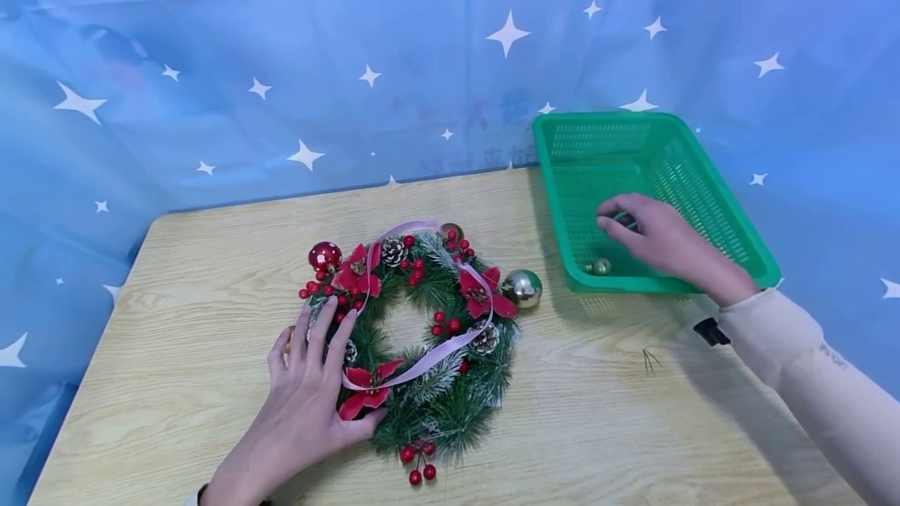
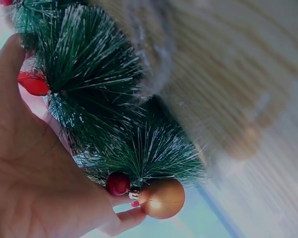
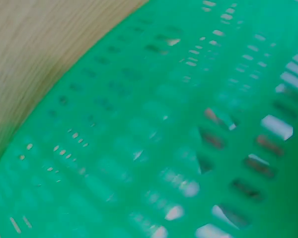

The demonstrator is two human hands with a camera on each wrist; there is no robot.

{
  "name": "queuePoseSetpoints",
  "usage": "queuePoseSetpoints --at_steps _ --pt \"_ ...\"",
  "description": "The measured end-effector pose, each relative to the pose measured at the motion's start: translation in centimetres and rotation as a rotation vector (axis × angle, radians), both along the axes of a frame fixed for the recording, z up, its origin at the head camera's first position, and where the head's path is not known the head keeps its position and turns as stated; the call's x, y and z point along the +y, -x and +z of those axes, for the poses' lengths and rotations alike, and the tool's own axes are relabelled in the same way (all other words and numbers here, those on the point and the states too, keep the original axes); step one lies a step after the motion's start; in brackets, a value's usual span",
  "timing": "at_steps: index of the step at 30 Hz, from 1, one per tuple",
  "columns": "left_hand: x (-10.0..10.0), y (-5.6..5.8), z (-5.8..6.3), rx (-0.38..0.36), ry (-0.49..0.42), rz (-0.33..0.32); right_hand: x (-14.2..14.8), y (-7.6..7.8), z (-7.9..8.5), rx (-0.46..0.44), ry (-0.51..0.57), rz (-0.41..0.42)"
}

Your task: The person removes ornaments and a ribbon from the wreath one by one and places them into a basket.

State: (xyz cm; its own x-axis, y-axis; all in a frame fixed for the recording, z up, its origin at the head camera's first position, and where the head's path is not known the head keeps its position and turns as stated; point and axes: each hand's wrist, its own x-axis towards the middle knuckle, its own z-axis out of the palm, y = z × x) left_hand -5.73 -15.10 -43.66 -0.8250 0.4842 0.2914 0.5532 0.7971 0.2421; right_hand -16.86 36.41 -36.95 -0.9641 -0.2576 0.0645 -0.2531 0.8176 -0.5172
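Left hand [image 1: 305, 404] has its fingers spread loosely over the left edge of a Christmas wreath [image 1: 457, 408], thumb near the lower red poinsettia. Right hand [image 1: 657, 236] is over the green basket [image 1: 633, 284], fingers curved toward the thumb; can't tell if it's got anything, and the wrist view is mostly blurry green mesh. 1 small shiny bauble [image 1: 601, 266] sits in there just below those fingers. A pink ribbon [image 1: 439, 356] loops across the wreath, partly covering stuff. So the wreath's right under the left hand, well left of the right one. It's bristly fake pine with 3 red poinsettias [image 1: 485, 295], glossy berries [image 1: 444, 325] and frosted pinecones [image 1: 394, 251]. Thin dark wires [image 1: 650, 360] lie on the wood-grain table [image 1: 197, 311] below the basket.
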Motion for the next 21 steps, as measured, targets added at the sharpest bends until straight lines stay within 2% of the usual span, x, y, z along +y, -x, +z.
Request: queuePoseSetpoints --at_steps 4,6,8,10,13,16,21 --pt "-0.1 0.1 0.0 -0.002 -0.002 0.001 -1.8 -1.1 0.7 0.153 0.056 -0.015" --pt "-0.2 0.1 -0.1 -0.002 -0.001 0.001 -2.8 -1.6 0.8 0.244 0.093 0.016" --pt "-0.3 0.1 -0.1 0.000 0.000 0.003 -3.8 -2.1 0.7 0.351 0.148 0.086" --pt "-0.4 0.0 -0.2 0.004 0.002 0.004 -5.0 -2.6 0.4 0.461 0.216 0.199" --pt "-0.4 -0.1 -0.1 0.007 0.004 0.006 -6.7 -3.4 -0.2 0.555 0.292 0.362" --pt "-0.4 0.0 -0.1 0.011 0.004 0.004 -8.2 -4.5 -0.8 0.525 0.299 0.442" --pt "-0.1 0.3 -0.2 0.021 0.004 -0.001 -9.6 -6.5 -2.0 0.336 0.202 0.437"
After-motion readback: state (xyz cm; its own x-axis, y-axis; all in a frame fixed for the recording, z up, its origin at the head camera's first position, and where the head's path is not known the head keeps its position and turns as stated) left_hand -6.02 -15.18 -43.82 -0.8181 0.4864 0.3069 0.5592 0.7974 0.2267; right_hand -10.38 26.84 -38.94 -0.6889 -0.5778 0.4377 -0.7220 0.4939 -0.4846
